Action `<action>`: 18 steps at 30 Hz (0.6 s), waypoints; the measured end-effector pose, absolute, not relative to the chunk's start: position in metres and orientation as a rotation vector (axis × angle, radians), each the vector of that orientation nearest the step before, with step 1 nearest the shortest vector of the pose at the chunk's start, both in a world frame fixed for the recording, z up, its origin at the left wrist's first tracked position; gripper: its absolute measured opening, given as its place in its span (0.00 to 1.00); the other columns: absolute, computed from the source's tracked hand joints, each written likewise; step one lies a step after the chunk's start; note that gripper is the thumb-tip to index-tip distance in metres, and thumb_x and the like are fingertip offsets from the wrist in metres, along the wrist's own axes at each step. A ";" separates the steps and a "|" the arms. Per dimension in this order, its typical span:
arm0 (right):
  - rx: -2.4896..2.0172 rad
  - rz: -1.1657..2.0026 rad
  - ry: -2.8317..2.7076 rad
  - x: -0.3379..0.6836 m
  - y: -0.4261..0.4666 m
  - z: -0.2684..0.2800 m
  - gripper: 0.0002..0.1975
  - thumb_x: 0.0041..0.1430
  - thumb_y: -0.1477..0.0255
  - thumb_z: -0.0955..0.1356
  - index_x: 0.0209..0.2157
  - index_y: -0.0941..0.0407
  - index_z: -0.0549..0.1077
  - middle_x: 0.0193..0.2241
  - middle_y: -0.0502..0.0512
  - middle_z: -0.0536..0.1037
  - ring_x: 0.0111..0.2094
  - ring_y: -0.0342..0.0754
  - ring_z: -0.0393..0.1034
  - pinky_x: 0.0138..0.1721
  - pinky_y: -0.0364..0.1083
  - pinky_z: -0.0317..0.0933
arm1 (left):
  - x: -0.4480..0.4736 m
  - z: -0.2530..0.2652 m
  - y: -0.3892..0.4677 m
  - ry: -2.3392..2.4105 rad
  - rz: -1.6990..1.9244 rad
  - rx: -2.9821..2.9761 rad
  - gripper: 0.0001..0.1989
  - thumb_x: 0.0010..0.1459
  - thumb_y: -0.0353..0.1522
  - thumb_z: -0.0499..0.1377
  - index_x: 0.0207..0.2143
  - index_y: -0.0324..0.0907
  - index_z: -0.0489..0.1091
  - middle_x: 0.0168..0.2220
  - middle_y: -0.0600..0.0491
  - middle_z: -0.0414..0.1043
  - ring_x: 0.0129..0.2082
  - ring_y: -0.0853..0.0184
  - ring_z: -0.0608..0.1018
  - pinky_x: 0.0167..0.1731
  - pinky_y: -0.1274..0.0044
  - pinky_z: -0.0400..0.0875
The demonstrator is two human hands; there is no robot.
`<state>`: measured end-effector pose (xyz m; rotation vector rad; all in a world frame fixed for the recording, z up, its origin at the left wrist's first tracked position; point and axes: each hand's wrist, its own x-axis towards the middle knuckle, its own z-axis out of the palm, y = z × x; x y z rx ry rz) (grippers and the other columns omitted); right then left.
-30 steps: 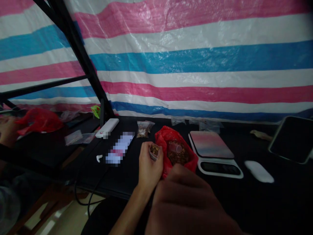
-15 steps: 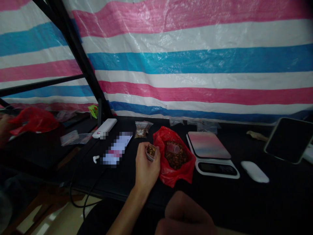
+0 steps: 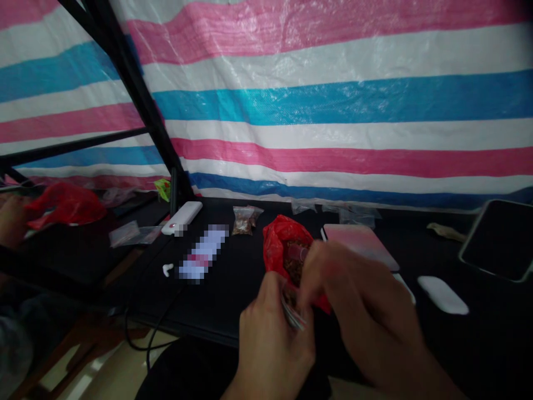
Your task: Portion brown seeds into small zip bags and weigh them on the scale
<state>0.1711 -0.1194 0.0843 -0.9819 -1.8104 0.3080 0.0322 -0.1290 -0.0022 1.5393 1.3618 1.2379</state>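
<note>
My left hand (image 3: 270, 339) is closed around a small clear plastic bag (image 3: 292, 315), held mouth up with small brown pieces inside. At the bag's mouth, the fingers of my right hand (image 3: 358, 300) are pinched together against its edge; part of the grip is hidden. Just beyond both hands stands an open red plastic bag (image 3: 273, 241) with brown, nut-like or bean-like pieces (image 3: 293, 272). A small clear cup (image 3: 297, 253) lies on those pieces. Behind my right hand is a scale with a pinkish top (image 3: 360, 240), its display covered.
Small filled bags (image 3: 242, 221) lie left of the red bag, near a phone (image 3: 204, 253), a white power bank (image 3: 182, 218) and an earbud (image 3: 167, 270). Flat clear bags (image 3: 358, 215) are at the back. Right are a white case (image 3: 442, 294) and a dark-screened device (image 3: 497, 239). Another person's hand (image 3: 12, 219) is far left.
My left hand has brought the small bag nearer and to the right. My right hand has risen from the lower edge to the bag's mouth, now covering part of the red bag and scale.
</note>
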 end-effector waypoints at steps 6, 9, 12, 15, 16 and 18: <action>-1.400 0.065 -2.411 0.218 -0.028 0.048 0.05 0.65 0.66 0.71 0.35 0.50 0.79 0.36 0.53 0.83 0.40 0.55 0.74 0.43 0.52 0.59 | 0.050 -0.018 -0.135 1.470 1.004 1.780 0.07 0.57 0.33 0.63 0.34 0.49 0.65 0.26 0.52 0.74 0.20 0.59 0.76 0.24 0.72 0.49; -1.452 0.140 -2.486 0.227 -0.020 0.031 0.05 0.62 0.66 0.74 0.39 0.50 0.80 0.38 0.54 0.83 0.41 0.56 0.74 0.43 0.53 0.59 | 0.051 -0.022 -0.128 1.516 0.986 1.774 0.07 0.61 0.37 0.61 0.36 0.49 0.64 0.28 0.52 0.75 0.23 0.58 0.78 0.25 0.72 0.51; -1.388 0.239 -2.468 0.227 -0.024 0.021 0.08 0.61 0.73 0.72 0.42 0.49 0.79 0.41 0.52 0.83 0.44 0.55 0.74 0.45 0.53 0.59 | 0.048 -0.026 -0.117 1.530 1.001 1.750 0.07 0.62 0.38 0.61 0.39 0.49 0.64 0.34 0.50 0.77 0.29 0.57 0.80 0.27 0.73 0.56; -1.322 0.236 -2.473 0.228 -0.026 0.019 0.20 0.57 0.84 0.67 0.46 0.50 0.78 0.47 0.54 0.82 0.49 0.55 0.72 0.50 0.54 0.59 | 0.040 -0.029 -0.104 1.529 1.044 1.733 0.07 0.61 0.32 0.60 0.40 0.48 0.63 0.35 0.51 0.75 0.32 0.58 0.79 0.29 0.73 0.60; -1.324 0.215 -2.482 0.230 -0.026 0.019 0.23 0.54 0.86 0.66 0.47 0.50 0.78 0.48 0.55 0.82 0.50 0.55 0.72 0.51 0.54 0.59 | 0.036 -0.029 -0.100 1.534 1.069 1.725 0.07 0.61 0.30 0.59 0.38 0.48 0.63 0.34 0.52 0.74 0.31 0.60 0.78 0.29 0.74 0.61; -1.342 0.179 -2.501 0.234 -0.027 0.019 0.26 0.50 0.88 0.65 0.47 0.52 0.79 0.48 0.56 0.82 0.50 0.56 0.72 0.51 0.54 0.58 | 0.029 -0.027 -0.093 1.539 1.129 1.707 0.08 0.59 0.27 0.58 0.37 0.47 0.62 0.32 0.54 0.72 0.30 0.62 0.76 0.29 0.74 0.62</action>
